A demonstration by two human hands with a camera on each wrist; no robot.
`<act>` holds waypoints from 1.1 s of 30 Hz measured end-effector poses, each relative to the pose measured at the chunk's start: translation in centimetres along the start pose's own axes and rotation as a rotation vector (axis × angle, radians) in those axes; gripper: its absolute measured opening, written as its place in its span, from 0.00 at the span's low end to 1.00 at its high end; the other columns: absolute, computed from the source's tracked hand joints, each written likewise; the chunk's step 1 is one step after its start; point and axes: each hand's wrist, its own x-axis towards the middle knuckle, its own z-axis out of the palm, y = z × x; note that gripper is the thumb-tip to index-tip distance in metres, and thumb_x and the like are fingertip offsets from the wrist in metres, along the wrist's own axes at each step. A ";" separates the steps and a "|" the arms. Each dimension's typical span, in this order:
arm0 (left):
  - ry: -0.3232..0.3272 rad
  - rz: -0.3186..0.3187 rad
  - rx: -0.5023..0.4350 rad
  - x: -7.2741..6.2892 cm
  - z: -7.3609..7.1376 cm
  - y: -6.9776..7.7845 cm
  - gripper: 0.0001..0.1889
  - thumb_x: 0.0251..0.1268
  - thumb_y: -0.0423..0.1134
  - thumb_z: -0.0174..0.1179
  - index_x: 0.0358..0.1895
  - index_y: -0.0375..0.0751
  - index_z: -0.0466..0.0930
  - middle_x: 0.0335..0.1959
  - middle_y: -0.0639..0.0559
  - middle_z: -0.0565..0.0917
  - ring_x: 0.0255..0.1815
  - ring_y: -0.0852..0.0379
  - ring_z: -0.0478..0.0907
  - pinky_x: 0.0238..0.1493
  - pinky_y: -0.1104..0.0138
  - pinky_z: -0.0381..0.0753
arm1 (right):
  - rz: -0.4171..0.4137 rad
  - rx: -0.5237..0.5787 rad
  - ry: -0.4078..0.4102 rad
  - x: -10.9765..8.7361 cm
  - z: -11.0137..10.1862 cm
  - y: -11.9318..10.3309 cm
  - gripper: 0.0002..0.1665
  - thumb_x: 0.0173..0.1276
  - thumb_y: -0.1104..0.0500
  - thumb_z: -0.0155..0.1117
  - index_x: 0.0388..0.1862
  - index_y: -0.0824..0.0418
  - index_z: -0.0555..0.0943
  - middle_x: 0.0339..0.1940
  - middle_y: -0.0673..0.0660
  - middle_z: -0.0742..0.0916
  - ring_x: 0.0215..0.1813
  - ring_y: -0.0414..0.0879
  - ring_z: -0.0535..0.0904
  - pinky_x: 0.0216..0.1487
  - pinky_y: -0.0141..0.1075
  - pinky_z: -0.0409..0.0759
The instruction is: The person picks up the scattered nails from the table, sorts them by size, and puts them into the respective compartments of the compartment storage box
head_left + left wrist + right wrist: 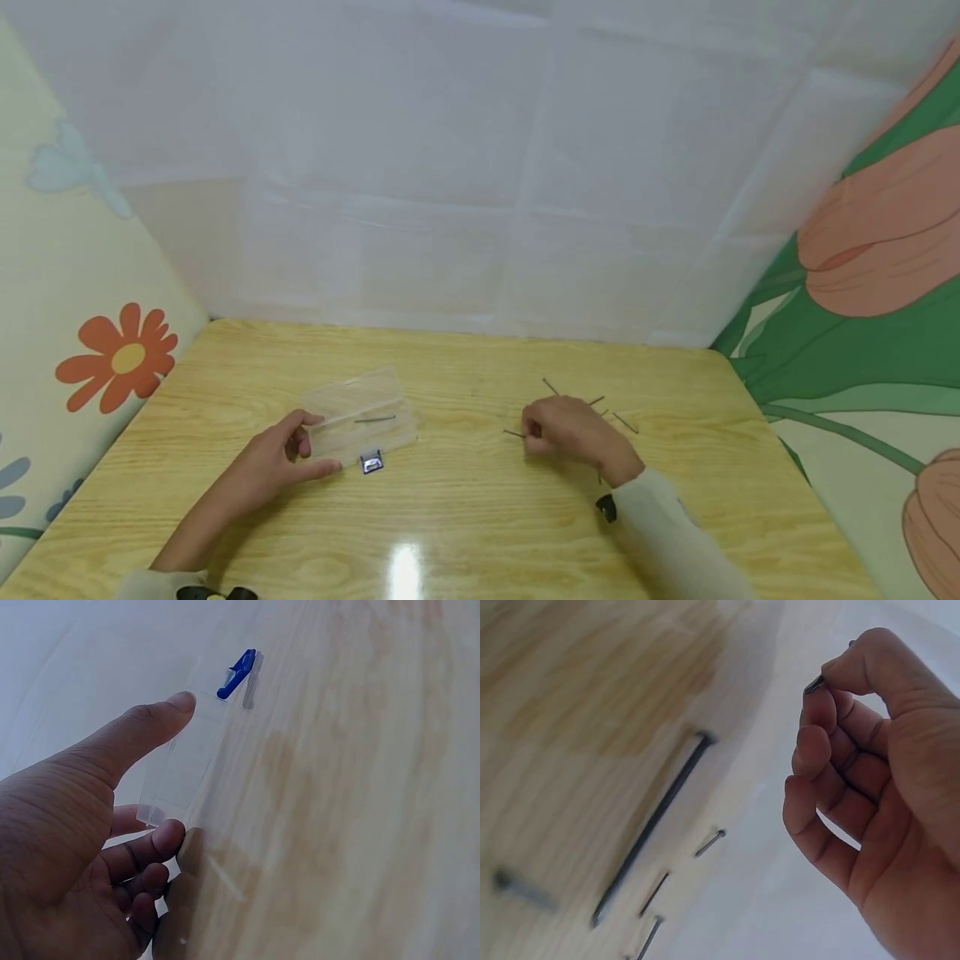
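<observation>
A clear plastic box (401, 429) lies on the left part of the table, with a blue latch (371, 461) at its near edge. One thin nail (375, 418) shows within the box's outline. My left hand (288, 458) holds the box at its left end, thumb along the near side and fingers at the far side. Over on the right, my right hand (573, 432) pinches a dark nail (814, 684) between thumb and index finger, its other fingers loosely bent. Most of that nail is hidden by the fingertips.
Around my right hand several loose nails lie on the wooden table (465, 508), among them one long nail (652, 825) and a short nail (710, 843). A white sheet (420, 250) hangs behind the table, and flower-patterned panels (900, 350) flank it.
</observation>
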 end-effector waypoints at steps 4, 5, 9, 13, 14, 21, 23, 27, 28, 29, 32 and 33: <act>-0.002 0.002 0.000 0.1 0.0 0.0 0.34 0.55 0.52 0.79 0.56 0.35 0.75 0.31 0.53 0.73 0.31 0.59 0.70 0.33 0.66 0.70 | -0.014 0.021 -0.004 1.0 -0.1 -0.8 0.15 0.59 0.69 0.62 0.25 0.47 0.75 0.23 0.41 0.75 0.26 0.35 0.67 0.34 0.34 0.71; -0.003 0.002 0.000 0.1 0.0 0.0 0.33 0.55 0.52 0.79 0.55 0.35 0.75 0.31 0.53 0.73 0.31 0.59 0.70 0.34 0.66 0.70 | -0.015 0.024 -0.006 1.3 -0.1 -0.9 0.15 0.58 0.69 0.62 0.25 0.47 0.76 0.23 0.41 0.75 0.27 0.35 0.67 0.34 0.34 0.72; -0.007 -0.003 0.001 0.1 0.1 0.0 0.33 0.55 0.52 0.79 0.54 0.36 0.75 0.31 0.53 0.73 0.31 0.58 0.70 0.34 0.66 0.69 | -0.041 0.029 -0.003 2.3 0.1 -1.6 0.14 0.57 0.69 0.62 0.25 0.47 0.77 0.23 0.41 0.75 0.26 0.34 0.67 0.33 0.33 0.71; -0.009 -0.010 0.006 0.1 0.1 -0.1 0.33 0.55 0.53 0.79 0.55 0.36 0.75 0.31 0.53 0.73 0.31 0.58 0.70 0.34 0.66 0.69 | -0.063 0.038 -0.010 3.2 0.2 -2.2 0.13 0.59 0.68 0.63 0.27 0.48 0.78 0.24 0.41 0.76 0.27 0.35 0.68 0.32 0.32 0.71; -0.010 -0.011 0.006 0.1 0.1 -0.1 0.33 0.55 0.53 0.79 0.55 0.36 0.75 0.31 0.53 0.73 0.31 0.58 0.70 0.34 0.66 0.69 | -0.068 0.038 -0.011 3.5 0.2 -2.3 0.13 0.60 0.68 0.63 0.27 0.48 0.78 0.24 0.41 0.77 0.27 0.35 0.69 0.32 0.32 0.71; -0.011 -0.007 0.013 0.1 0.1 -0.1 0.33 0.55 0.53 0.79 0.55 0.36 0.75 0.31 0.53 0.73 0.31 0.57 0.70 0.34 0.66 0.69 | -0.094 0.049 -0.014 5.4 0.5 -3.6 0.12 0.62 0.67 0.63 0.28 0.49 0.79 0.26 0.41 0.78 0.28 0.36 0.71 0.34 0.33 0.73; -0.005 -0.007 0.019 0.0 0.0 0.0 0.33 0.55 0.53 0.79 0.54 0.36 0.74 0.31 0.53 0.73 0.32 0.58 0.70 0.34 0.66 0.69 | -0.102 0.053 -0.015 6.2 0.5 -4.0 0.12 0.63 0.66 0.63 0.28 0.49 0.79 0.26 0.40 0.79 0.29 0.35 0.71 0.34 0.32 0.73; -0.002 -0.006 0.012 0.0 0.0 0.0 0.33 0.55 0.53 0.79 0.55 0.36 0.75 0.31 0.53 0.73 0.32 0.57 0.70 0.34 0.66 0.70 | -0.118 0.057 -0.025 7.5 0.7 -4.9 0.12 0.64 0.67 0.63 0.28 0.48 0.78 0.26 0.41 0.79 0.28 0.35 0.71 0.35 0.32 0.71; -0.002 -0.007 0.009 0.0 0.0 0.1 0.33 0.55 0.53 0.79 0.55 0.36 0.75 0.31 0.53 0.73 0.32 0.57 0.70 0.34 0.66 0.70 | -0.123 0.056 -0.028 7.7 0.7 -5.1 0.12 0.64 0.67 0.63 0.29 0.48 0.78 0.26 0.41 0.79 0.28 0.35 0.70 0.35 0.31 0.71; -0.002 -0.008 0.006 0.0 0.0 0.1 0.33 0.55 0.53 0.79 0.55 0.36 0.75 0.31 0.52 0.73 0.32 0.57 0.70 0.34 0.66 0.70 | -0.125 0.057 -0.032 8.0 0.8 -5.3 0.12 0.64 0.67 0.63 0.29 0.49 0.78 0.26 0.41 0.78 0.28 0.35 0.70 0.35 0.31 0.71; -0.004 -0.017 0.003 0.0 0.1 0.1 0.33 0.55 0.53 0.79 0.55 0.36 0.75 0.32 0.52 0.73 0.32 0.56 0.70 0.34 0.66 0.70 | -0.131 0.062 -0.043 8.9 1.0 -5.8 0.12 0.65 0.67 0.63 0.29 0.49 0.78 0.26 0.42 0.78 0.28 0.36 0.70 0.35 0.31 0.70; -0.003 -0.021 0.005 0.0 0.0 0.1 0.33 0.55 0.54 0.79 0.54 0.36 0.75 0.32 0.52 0.73 0.32 0.56 0.70 0.34 0.66 0.69 | -0.131 0.064 -0.045 9.1 1.1 -6.0 0.12 0.66 0.67 0.63 0.29 0.49 0.78 0.26 0.42 0.78 0.28 0.35 0.69 0.35 0.31 0.69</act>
